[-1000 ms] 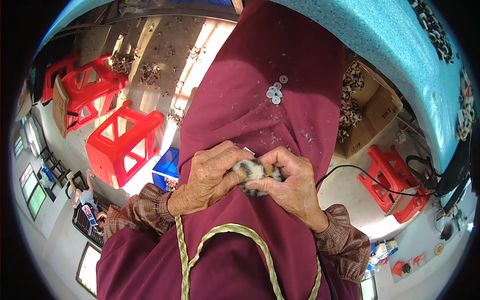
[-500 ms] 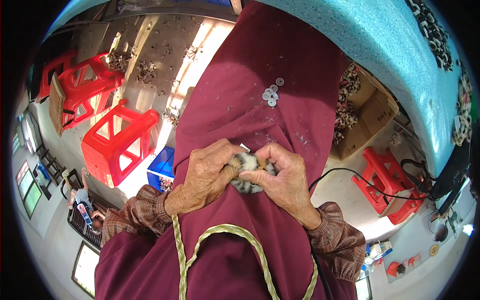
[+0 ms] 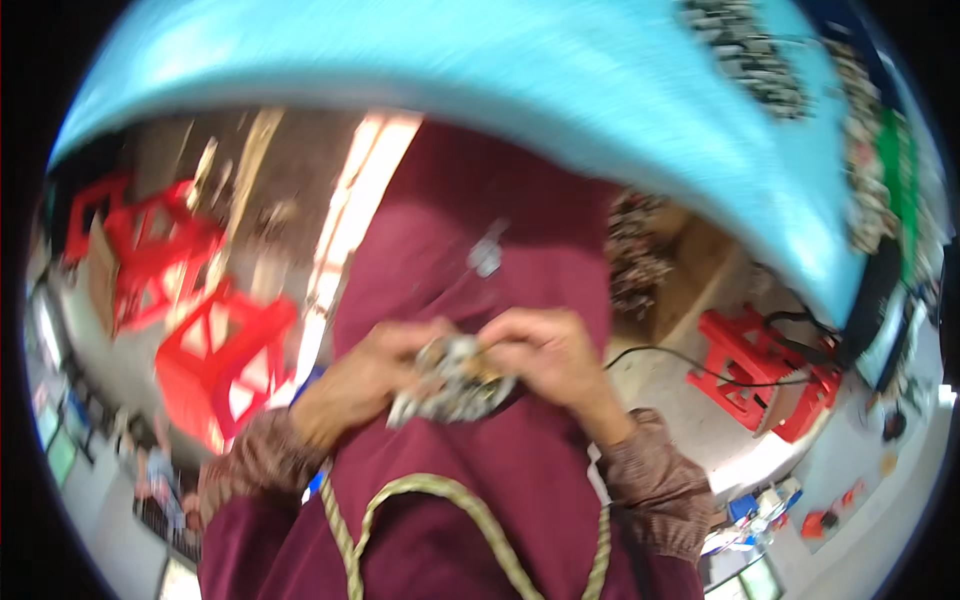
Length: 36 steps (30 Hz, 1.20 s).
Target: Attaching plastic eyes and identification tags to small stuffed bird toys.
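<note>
Both hands meet just below ctr of frame on a furry piece (image 3: 462, 385), mottled grey-white w/ a tan patch near its upper R. L hand (image 3: 372, 375) is mostly closed, fingers curled in on the piece's L side; its thumb is too blurred to place exactly. R hand (image 3: 550, 358) is drawn to a pinch at the piece's upper R side, fingertips close together; exact thumb position can't be told, b/c of blur. The piece's lower edge hangs free btwn them, over the maroon apron (image 3: 450, 190) on the lap.

Both forearms come in from the lower edge in brown sleeves (image 3: 660, 485). Pale braided trim (image 3: 440, 484) loops across the apron, lower ctr. Small whitish bits (image 3: 486, 258) lie on the apron above the hands, well apart from them; shapes smeared.

Blue tabletop (image 3: 400, 50) curves across top & upper R, w/ a heap of dark & pale small pcs (image 3: 750, 60) on it, upper R. Cardboard box (image 3: 695, 265) R of the apron, mottled scraps (image 3: 635, 255) at its L side. Red stools (image 3: 222, 365) L of frame, another red stool (image 3: 750, 370) at R, w/ a black cable (image 3: 680, 358) running in front.
</note>
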Each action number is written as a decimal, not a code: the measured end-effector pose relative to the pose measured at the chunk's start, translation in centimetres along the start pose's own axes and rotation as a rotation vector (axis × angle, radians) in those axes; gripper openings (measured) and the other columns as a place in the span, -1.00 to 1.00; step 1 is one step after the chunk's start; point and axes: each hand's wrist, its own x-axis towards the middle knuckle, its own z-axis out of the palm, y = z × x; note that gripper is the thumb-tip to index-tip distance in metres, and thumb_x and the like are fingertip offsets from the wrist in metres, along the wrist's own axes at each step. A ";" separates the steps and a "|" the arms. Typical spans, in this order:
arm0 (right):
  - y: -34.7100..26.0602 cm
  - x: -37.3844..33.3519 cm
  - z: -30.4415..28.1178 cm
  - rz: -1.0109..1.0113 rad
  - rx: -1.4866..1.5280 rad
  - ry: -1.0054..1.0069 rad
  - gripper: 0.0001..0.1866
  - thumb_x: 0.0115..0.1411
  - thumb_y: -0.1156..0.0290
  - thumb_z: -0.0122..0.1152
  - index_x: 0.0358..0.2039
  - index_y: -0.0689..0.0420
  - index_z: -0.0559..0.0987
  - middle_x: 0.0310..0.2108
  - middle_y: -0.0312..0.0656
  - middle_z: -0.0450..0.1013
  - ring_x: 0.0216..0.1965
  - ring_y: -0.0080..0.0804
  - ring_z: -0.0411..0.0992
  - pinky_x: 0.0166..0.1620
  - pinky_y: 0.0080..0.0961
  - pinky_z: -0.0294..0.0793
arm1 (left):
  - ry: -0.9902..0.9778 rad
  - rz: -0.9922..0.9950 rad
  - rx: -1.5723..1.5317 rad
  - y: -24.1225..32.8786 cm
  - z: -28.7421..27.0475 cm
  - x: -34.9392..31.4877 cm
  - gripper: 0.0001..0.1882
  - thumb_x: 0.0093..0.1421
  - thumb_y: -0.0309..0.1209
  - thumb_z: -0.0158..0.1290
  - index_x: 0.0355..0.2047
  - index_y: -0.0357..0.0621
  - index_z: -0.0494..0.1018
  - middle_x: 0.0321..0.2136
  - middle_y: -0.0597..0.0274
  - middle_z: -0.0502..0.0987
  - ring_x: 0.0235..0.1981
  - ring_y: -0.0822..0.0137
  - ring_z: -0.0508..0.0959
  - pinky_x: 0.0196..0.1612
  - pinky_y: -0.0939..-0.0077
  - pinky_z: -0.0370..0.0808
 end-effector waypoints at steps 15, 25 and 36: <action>2.1 0.1 0.5 -0.368 0.143 0.029 -0.84 0.14 0.40 0.16 -0.43 0.24 0.46 -0.52 -0.41 0.38 -0.43 -0.71 0.29 -0.37 -0.67 0.30 | -0.268 -0.089 0.183 2.0 0.6 1.5 -0.57 -0.07 -0.41 0.30 -0.20 -0.32 0.45 -0.32 0.22 0.53 -0.28 0.39 0.54 -0.15 0.53 0.51; -0.6 -2.4 -4.7 -0.337 0.040 0.194 -0.93 0.17 0.49 0.16 -0.37 0.21 0.51 -0.43 -0.39 0.44 -0.31 -0.69 0.40 -0.24 -0.70 0.41 | -0.168 0.072 0.303 3.4 2.6 4.6 -0.61 0.01 -0.28 0.27 -0.27 -0.28 0.42 -0.34 0.21 0.52 -0.27 0.38 0.55 -0.18 0.52 0.54; -19.5 -15.0 -31.5 -1.017 0.092 1.188 -0.73 0.23 0.39 0.11 -0.10 0.24 0.44 -0.20 -0.15 0.48 -0.27 -0.44 0.49 -0.24 -0.59 0.56 | -0.056 0.149 0.287 1.8 2.6 6.1 -0.83 0.18 -0.38 0.13 -0.38 -0.23 0.44 -0.43 0.20 0.51 -0.36 0.37 0.55 -0.31 0.57 0.52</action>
